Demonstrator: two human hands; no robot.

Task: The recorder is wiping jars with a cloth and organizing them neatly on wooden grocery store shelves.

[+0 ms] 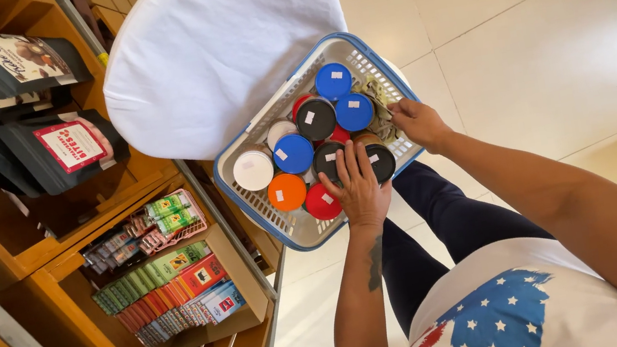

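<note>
A blue-rimmed white plastic basket [284,227] holds several round jars with blue, black, red, orange and white lids. My left hand [360,186] lies flat with fingers spread on two black-lidded jars [327,158] near the basket's near edge, beside a red lid [321,203]. My right hand [418,123] is at the basket's right rim. Its fingertips pinch a clear packet of dried brownish-green stuff [378,104] tucked next to a blue lid [354,111].
A large white padded shape [214,48] lies just beyond the basket. Wooden shelves on the left carry black pouches [61,151] and rows of small green and red boxes [170,290]. Pale floor tiles [532,22] spread to the right. My dark trouser legs [447,217] are below the basket.
</note>
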